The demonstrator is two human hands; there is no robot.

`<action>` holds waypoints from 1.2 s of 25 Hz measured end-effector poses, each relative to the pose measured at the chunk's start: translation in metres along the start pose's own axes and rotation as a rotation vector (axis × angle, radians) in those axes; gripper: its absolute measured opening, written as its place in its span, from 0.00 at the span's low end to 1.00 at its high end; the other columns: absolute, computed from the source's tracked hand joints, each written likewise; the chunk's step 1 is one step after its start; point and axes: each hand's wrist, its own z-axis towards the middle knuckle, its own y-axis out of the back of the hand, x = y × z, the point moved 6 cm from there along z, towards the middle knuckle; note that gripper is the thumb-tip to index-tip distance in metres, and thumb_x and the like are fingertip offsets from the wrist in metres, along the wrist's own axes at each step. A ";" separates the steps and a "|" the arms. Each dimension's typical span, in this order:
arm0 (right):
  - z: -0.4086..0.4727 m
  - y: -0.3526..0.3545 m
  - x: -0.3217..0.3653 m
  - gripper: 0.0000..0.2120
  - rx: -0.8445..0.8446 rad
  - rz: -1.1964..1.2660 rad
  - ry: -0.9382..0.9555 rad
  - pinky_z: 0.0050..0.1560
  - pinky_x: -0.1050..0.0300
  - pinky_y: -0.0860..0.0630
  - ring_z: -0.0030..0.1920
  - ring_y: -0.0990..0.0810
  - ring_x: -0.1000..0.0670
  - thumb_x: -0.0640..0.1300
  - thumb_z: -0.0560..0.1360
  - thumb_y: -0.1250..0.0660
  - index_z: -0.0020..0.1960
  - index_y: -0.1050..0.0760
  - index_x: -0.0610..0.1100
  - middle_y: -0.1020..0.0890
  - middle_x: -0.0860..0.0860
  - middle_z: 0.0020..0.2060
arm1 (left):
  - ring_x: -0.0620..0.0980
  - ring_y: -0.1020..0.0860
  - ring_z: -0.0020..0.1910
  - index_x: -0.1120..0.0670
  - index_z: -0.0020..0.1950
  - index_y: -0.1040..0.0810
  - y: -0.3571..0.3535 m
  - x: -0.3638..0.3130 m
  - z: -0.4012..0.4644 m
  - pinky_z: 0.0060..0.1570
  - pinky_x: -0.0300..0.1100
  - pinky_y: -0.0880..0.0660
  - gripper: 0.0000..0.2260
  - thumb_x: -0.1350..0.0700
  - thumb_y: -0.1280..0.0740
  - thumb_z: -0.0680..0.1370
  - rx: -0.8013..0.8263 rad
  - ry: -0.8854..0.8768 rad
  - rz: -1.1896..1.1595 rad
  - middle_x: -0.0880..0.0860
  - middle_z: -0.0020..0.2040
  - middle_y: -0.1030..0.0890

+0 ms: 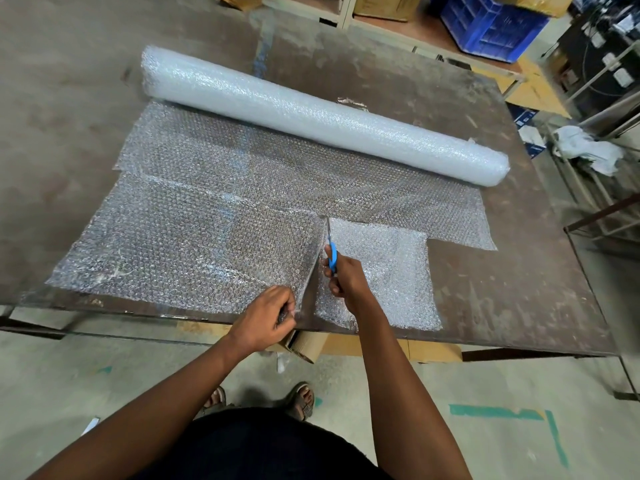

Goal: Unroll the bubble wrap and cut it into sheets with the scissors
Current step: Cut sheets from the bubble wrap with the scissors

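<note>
Single view only, worn on the head, looking forward and steeply down from standing height over the near edge of the desk (519, 306). Wide-angle, with edges bowed. Close to both forearms, which enter from the bottom of the frame. Reaches across the whole desk top to shelving and a blue crate (491, 26) at the far side, and down to the floor (502, 382) and sandalled feet.

Both bare arms reach forward and down; left hand (268, 318) low and near the body, fingers curled tight in a pinch; right hand (343, 277) a bit farther out, fingers wrapped, wrist straight
</note>
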 end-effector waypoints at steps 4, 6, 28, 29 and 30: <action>-0.019 0.035 0.012 0.22 -0.259 -0.594 0.341 0.34 0.53 0.23 0.33 0.19 0.49 0.63 0.84 0.38 0.51 0.20 0.45 0.15 0.51 0.37 | 0.47 0.30 0.46 0.49 0.49 0.31 -0.005 0.001 0.002 0.45 0.45 0.31 0.04 0.51 0.37 0.79 0.036 -0.020 0.062 0.46 0.46 0.29; -0.020 0.050 0.014 0.18 -0.421 -0.946 0.510 0.43 0.49 0.21 0.41 0.18 0.45 0.61 0.83 0.37 0.56 0.20 0.47 0.15 0.48 0.41 | 0.45 0.30 0.49 0.50 0.54 0.28 -0.004 0.000 0.002 0.48 0.38 0.30 0.09 0.45 0.38 0.83 0.036 -0.011 0.100 0.46 0.52 0.29; -0.033 0.130 -0.031 0.14 -0.575 -0.907 0.638 0.58 0.47 0.37 0.60 0.19 0.48 0.54 0.83 0.32 0.65 0.21 0.49 0.15 0.51 0.57 | 0.54 0.28 0.66 0.52 0.68 0.23 -0.056 -0.056 0.094 0.69 0.55 0.32 0.29 0.33 0.50 0.85 0.032 0.270 0.593 0.55 0.66 0.26; -0.032 0.128 -0.029 0.15 -0.568 -0.870 0.632 0.58 0.48 0.37 0.60 0.18 0.48 0.53 0.83 0.33 0.66 0.22 0.48 0.15 0.51 0.58 | 0.53 0.27 0.63 0.53 0.65 0.22 -0.061 -0.065 0.102 0.67 0.54 0.31 0.27 0.33 0.47 0.85 0.018 0.316 0.590 0.55 0.63 0.25; -0.032 0.126 -0.028 0.15 -0.553 -0.841 0.627 0.58 0.50 0.38 0.60 0.18 0.48 0.53 0.84 0.34 0.67 0.22 0.48 0.15 0.51 0.57 | 0.54 0.26 0.63 0.54 0.65 0.22 -0.068 -0.071 0.108 0.66 0.54 0.30 0.26 0.34 0.44 0.84 0.008 0.383 0.572 0.56 0.62 0.23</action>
